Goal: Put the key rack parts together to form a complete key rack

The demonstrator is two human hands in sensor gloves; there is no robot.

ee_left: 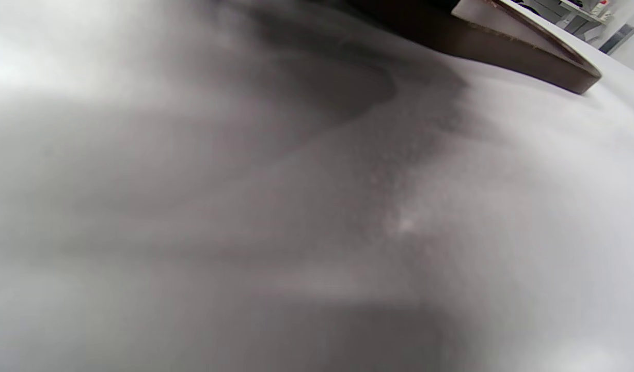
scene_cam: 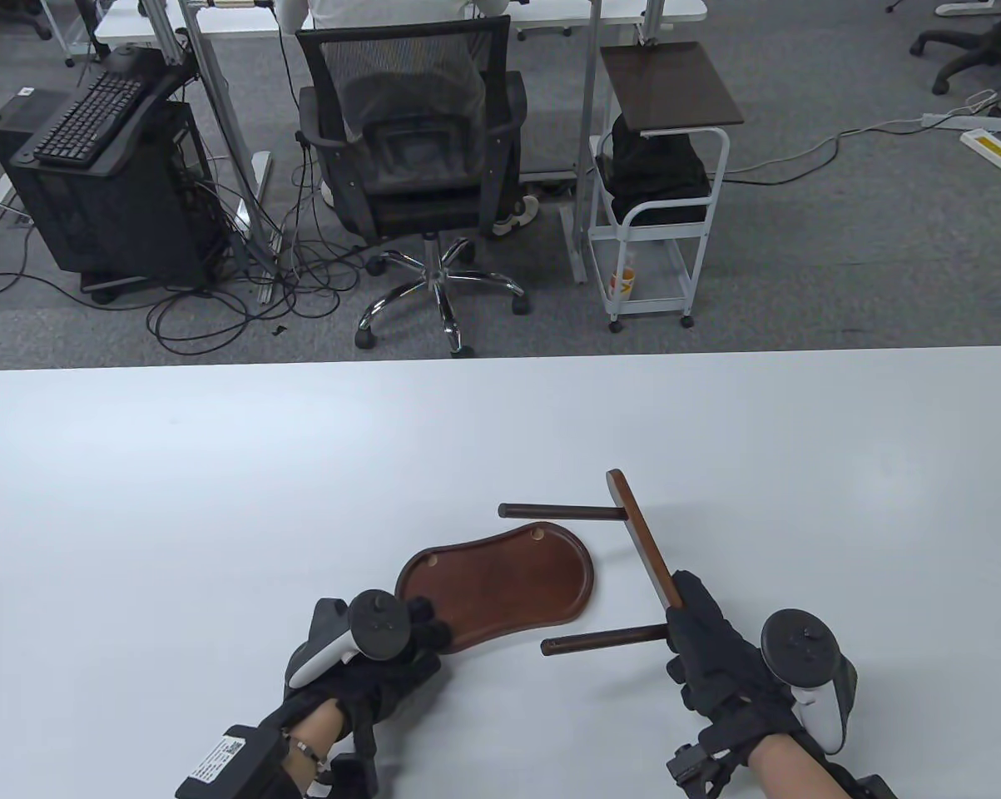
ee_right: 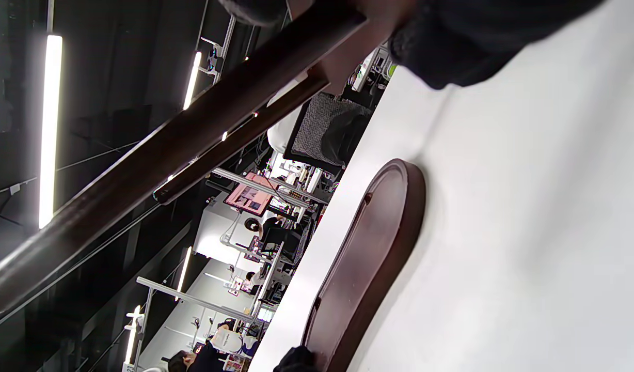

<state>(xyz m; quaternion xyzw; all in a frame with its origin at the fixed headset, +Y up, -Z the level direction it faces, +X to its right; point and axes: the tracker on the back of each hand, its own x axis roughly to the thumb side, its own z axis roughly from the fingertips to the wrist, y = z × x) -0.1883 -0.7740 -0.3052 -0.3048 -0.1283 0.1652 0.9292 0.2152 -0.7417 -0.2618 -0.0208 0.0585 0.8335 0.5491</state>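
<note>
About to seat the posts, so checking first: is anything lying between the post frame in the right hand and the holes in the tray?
Nothing visible does. The right hand holds the post frame beside the wooden tray, with only bare table between. The left hand rests on the tray's near-left end, beside the hole there.

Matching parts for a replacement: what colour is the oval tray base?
Dark reddish-brown wood tray base, clearest in the table view.

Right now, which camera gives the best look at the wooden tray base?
The table view: the tray base shows whole, both peg holes visible, the left hand at its near-left end. The right wrist view shows it foreshortened, nearly edge-on. The left wrist view catches only a blurred corner.
</note>
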